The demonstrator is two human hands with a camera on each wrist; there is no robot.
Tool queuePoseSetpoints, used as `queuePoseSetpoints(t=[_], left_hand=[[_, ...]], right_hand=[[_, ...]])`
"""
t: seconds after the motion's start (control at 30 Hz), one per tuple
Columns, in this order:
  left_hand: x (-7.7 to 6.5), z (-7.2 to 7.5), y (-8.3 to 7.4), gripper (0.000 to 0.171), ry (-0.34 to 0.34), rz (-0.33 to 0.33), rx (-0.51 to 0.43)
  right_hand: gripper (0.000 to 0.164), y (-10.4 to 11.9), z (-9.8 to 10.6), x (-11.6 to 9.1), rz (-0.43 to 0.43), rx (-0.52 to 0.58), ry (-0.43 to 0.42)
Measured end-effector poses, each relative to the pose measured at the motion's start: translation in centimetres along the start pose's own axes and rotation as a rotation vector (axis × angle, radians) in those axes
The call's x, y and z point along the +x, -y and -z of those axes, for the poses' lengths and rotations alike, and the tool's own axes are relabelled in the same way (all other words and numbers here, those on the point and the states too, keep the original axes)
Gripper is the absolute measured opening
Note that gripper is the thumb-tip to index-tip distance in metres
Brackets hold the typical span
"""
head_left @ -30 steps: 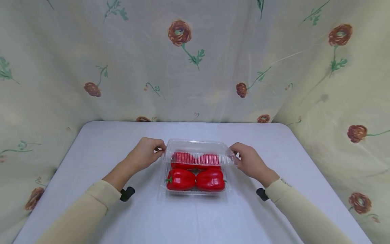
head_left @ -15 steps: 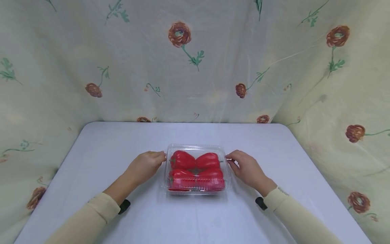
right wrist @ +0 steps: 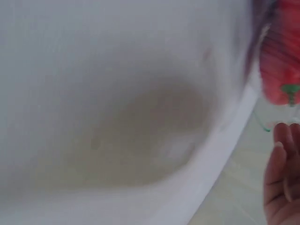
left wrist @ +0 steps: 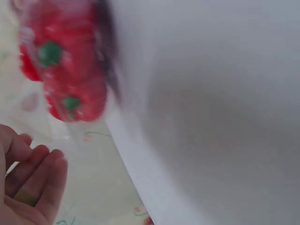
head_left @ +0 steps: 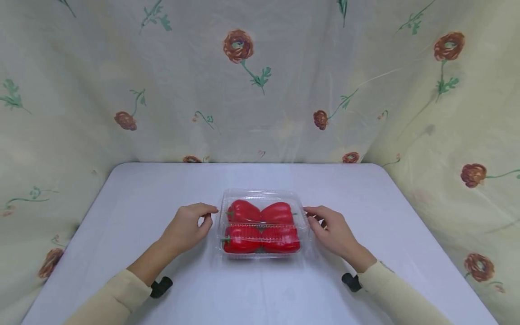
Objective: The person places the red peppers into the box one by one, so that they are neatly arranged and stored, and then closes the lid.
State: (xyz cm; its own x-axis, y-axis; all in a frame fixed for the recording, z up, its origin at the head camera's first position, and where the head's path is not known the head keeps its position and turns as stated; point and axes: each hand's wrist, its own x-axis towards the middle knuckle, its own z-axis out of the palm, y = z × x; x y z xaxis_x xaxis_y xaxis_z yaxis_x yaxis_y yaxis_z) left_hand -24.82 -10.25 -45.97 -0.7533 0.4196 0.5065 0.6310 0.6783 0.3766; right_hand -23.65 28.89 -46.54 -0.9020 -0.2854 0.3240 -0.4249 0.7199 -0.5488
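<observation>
A clear plastic clamshell box (head_left: 260,256) sits mid-table with several red bell peppers (head_left: 243,239) in it. Its hinged lid (head_left: 264,194) is over the peppers, the front edge standing a little raised. My left hand (head_left: 187,225) is just off the box's left side, thumb and forefinger apart with nothing between them. Beside the right side, my right hand (head_left: 335,230) has loosely bent fingers, the fingertips at the lid's edge; whether they touch it I cannot tell. The left wrist view shows the peppers (left wrist: 77,70) blurred through the plastic, above the loose fingers (left wrist: 51,183).
A white-covered table (head_left: 260,293) carries the box. Behind it and along both sides hangs a pale flowered curtain (head_left: 280,90). A small black device (head_left: 161,286) is on the left wrist, and another black device (head_left: 351,282) is on the right.
The lid came down toward me from a raised position over the peppers, then its front edge lifted back slightly. Both hands came lower with it, and the left hand has drawn away from the box.
</observation>
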Motion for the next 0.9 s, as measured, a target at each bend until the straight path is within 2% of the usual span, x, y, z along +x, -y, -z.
queuePoseSetpoints(t=[0.07, 0.17, 0.37, 0.53, 0.6, 0.7, 0.9], left_hand=[[-0.2, 0.4, -0.4, 0.017, -0.013, 0.042, -0.084], [-0.5, 0.9, -1.1, 0.016, -0.015, 0.081, -0.161], [-1.7, 0.9, -2.1, 0.015, 0.069, 0.180, -0.267], [-2.9, 0.7, -2.7, 0.024, 0.107, 0.280, -0.329], [-3.3, 0.6, -2.9, 0.030, 0.116, 0.337, -0.360], [-3.8, 0.5, -3.1, 0.039, 0.144, 0.460, -0.436], [-4.0, 0.6, -3.4, 0.045, 0.232, 0.694, -0.586]], right_hand=[[0.031, 0.5, 0.3, -0.4, -0.045, 0.056, 0.006], [0.030, 1.1, 0.7, -1.1, -0.091, 0.121, 0.011], [0.024, 2.0, 0.3, -2.9, -0.112, 0.072, 0.000], [0.034, 3.1, -0.3, -4.2, -0.205, 0.073, 0.017], [0.038, 3.5, -0.4, -4.5, -0.258, 0.091, 0.035], [0.042, 4.0, -0.4, -4.6, -0.351, 0.148, 0.085], [0.043, 4.8, -0.2, -4.5, -0.505, 0.366, 0.195]])
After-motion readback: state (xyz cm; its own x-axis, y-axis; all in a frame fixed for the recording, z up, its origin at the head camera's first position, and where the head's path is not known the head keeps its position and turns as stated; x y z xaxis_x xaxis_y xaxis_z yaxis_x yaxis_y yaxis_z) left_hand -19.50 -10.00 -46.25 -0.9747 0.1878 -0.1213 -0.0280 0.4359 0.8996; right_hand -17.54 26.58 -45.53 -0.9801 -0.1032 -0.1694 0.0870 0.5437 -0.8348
